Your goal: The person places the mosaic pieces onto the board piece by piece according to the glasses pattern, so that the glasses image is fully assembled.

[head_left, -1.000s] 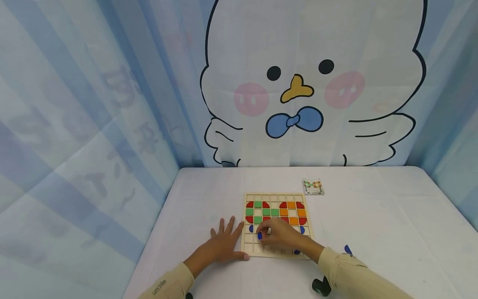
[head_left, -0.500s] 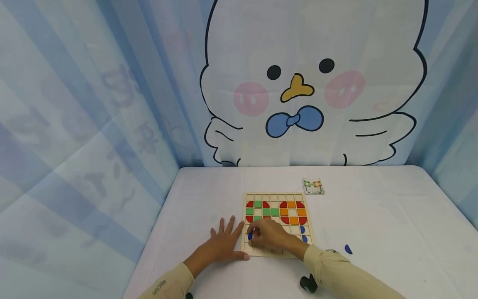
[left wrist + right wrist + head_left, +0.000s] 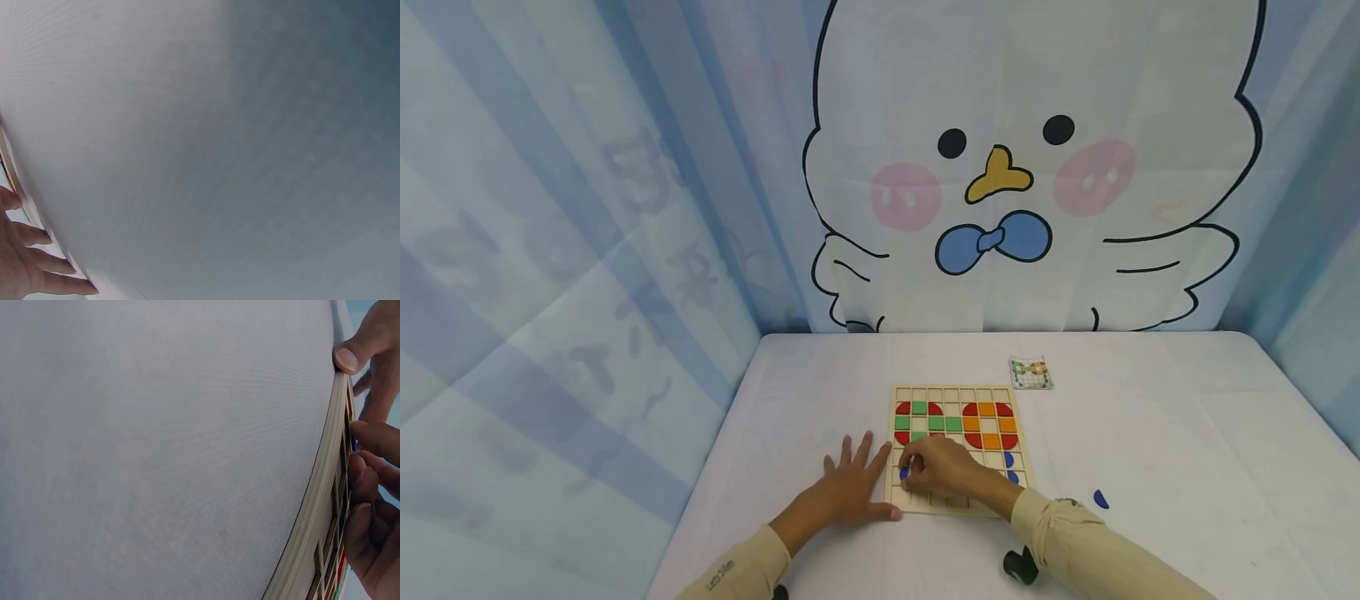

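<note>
My right hand (image 3: 949, 467) bends over the lower left of the wooden grid board (image 3: 898, 501), pinching a small blue half-round piece (image 3: 903, 473) at the left column. The right wrist view shows the same blue piece (image 3: 355, 444) between thumb and fingertips, low at the board's edge. Flat on the table with fingers spread, my left hand (image 3: 850, 493) touches the board's left side. Red rounded tiles (image 3: 1003, 441), green squares (image 3: 953, 424) and orange squares (image 3: 987, 409) fill part of the upper rows. Two blue pieces (image 3: 1009, 460) sit in the right column. My right hand hides the middle cells.
A loose blue half-round piece (image 3: 1101, 499) lies on the white tablecloth right of the board. Behind the board's far right corner is a small pattern card (image 3: 1032, 373). A black object (image 3: 1021, 567) shows beside the right sleeve. A printed curtain (image 3: 985, 300) hangs behind the table.
My right hand has moved left across the board with the blue piece, to the left column, and has barely shifted in the last half second. My left hand stays put.
</note>
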The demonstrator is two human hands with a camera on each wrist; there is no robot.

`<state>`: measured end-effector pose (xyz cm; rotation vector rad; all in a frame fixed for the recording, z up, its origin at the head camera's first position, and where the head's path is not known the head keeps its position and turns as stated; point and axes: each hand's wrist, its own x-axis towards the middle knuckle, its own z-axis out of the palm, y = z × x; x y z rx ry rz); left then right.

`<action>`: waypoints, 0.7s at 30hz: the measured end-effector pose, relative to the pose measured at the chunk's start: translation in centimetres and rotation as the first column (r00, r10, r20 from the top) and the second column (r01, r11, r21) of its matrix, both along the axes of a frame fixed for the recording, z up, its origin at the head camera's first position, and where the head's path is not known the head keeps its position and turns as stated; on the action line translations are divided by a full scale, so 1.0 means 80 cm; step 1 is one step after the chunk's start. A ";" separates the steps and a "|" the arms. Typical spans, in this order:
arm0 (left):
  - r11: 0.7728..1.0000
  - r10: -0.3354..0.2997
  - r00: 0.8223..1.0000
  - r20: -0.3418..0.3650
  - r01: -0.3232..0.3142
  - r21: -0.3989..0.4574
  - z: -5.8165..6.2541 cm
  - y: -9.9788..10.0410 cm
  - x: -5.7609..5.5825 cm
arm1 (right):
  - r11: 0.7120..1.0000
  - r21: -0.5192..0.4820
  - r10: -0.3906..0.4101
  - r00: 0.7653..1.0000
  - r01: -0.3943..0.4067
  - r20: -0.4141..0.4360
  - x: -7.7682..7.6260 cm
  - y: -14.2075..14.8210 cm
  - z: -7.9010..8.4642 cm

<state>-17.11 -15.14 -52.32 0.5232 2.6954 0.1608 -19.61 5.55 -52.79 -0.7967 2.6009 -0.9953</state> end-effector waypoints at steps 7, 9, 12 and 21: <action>1.000 0.001 1.000 0.011 -0.001 0.003 0.001 0.001 0.000 | 1.000 0.014 0.002 1.000 -0.002 0.005 -0.002 0.003 -0.002; 1.000 0.003 1.000 0.013 -0.003 0.004 0.002 0.001 -0.001 | 1.000 0.016 0.002 1.000 -0.002 0.002 -0.002 0.003 -0.001; 1.000 0.003 1.000 0.010 -0.003 0.007 0.002 0.001 -0.001 | 1.000 0.017 0.004 1.000 -0.004 0.001 -0.002 0.004 0.001; 1.000 0.011 1.000 0.007 -0.011 0.004 -0.002 0.001 -0.001 | 1.000 0.016 -0.005 1.000 0.005 -0.006 0.001 0.004 0.001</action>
